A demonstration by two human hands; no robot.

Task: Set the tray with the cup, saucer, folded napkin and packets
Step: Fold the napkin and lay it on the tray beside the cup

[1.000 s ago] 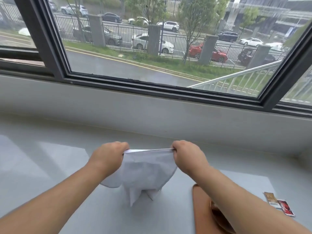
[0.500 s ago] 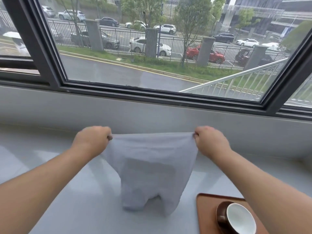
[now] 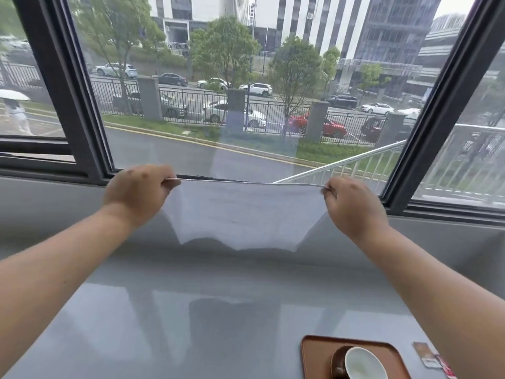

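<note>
A thin white napkin [image 3: 243, 214] hangs spread out in the air above the grey table. My left hand [image 3: 136, 192] pinches its top left corner and my right hand [image 3: 352, 206] pinches its top right corner, stretching the top edge taut. At the bottom right a brown tray [image 3: 317, 351] lies on the table. It carries a white cup [image 3: 363, 363] standing on a dark brown saucer [image 3: 336, 363]. Two packets [image 3: 426, 354] lie on the table just right of the tray, partly hidden by my right forearm.
The grey table [image 3: 191, 324] runs up to a grey sill wall [image 3: 54, 212] under a large dark-framed window [image 3: 79, 105]. A street with parked cars shows outside.
Both hands have lifted the napkin higher and pulled its corners further apart, so it now hangs fully spread. The view has tilted up, showing more window.
</note>
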